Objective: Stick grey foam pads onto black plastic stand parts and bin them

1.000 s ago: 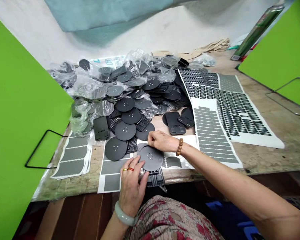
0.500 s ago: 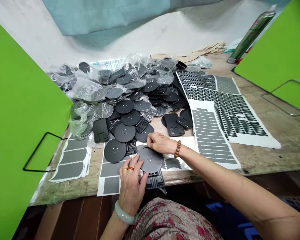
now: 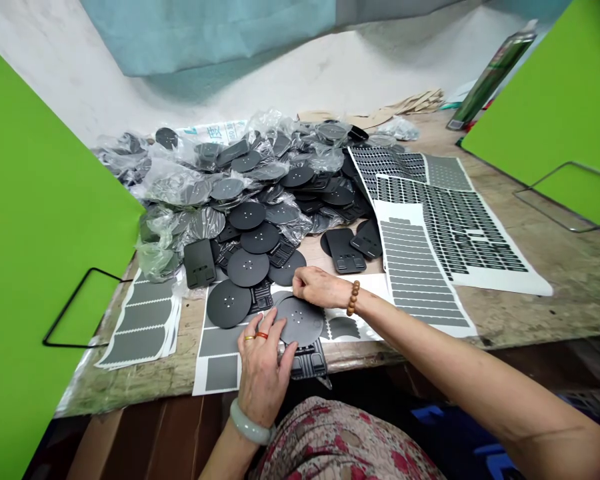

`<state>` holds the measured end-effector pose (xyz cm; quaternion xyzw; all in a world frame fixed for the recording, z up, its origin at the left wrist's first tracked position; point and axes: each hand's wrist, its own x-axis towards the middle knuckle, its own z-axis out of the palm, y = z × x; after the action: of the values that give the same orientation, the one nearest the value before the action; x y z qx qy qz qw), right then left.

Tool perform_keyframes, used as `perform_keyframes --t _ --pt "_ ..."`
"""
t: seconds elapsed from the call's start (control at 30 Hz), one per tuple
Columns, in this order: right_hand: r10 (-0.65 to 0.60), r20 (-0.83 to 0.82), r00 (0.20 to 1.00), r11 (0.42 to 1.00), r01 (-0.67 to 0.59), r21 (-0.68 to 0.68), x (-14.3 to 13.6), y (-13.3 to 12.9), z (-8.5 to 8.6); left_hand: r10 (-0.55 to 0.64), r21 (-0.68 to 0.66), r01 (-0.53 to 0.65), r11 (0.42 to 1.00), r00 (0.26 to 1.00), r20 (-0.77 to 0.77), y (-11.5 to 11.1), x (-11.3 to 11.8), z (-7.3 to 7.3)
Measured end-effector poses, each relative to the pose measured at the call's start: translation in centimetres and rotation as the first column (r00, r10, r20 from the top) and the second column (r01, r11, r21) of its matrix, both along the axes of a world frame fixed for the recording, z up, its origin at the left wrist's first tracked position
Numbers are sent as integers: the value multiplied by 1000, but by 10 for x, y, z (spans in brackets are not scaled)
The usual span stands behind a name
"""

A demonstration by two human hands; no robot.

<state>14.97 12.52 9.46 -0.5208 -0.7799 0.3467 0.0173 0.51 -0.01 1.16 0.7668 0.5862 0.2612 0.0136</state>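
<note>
A black round disc (image 3: 301, 321) with small holes lies near the table's front edge, its ribbed base (image 3: 309, 362) showing below it. Spread over the disc's left rim is my left hand (image 3: 264, 363), fingers apart. My right hand (image 3: 314, 285) has its fingers closed at the disc's upper edge; what they hold, if anything, is hidden. Just left lies another black disc (image 3: 229, 303), with more discs piled behind it. Under the discs is a white sheet with grey stickers (image 3: 223, 372).
Plastic-wrapped discs (image 3: 180, 180) fill the back. Patterned sheets (image 3: 425, 267) lie at right, grey sticker sheets (image 3: 143, 327) at left. Green panels (image 3: 45, 267) with wire stands flank the table. A spray can (image 3: 493, 77) leans at back right.
The view has shifted slightly. Both hands stay at the same disc in nearly the same pose.
</note>
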Motion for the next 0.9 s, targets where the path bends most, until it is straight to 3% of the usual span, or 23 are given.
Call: perform_keyframes --t 0.53,0.9 --pt "-30 9 1000 999 30 21 -1 -5 -2 -46 -53 43 998 997 -58 6 -5 0" --pt "-80 -7 997 993 81 88 3 -2 -29 -49 -57 45 997 996 -75 6 -5 0"
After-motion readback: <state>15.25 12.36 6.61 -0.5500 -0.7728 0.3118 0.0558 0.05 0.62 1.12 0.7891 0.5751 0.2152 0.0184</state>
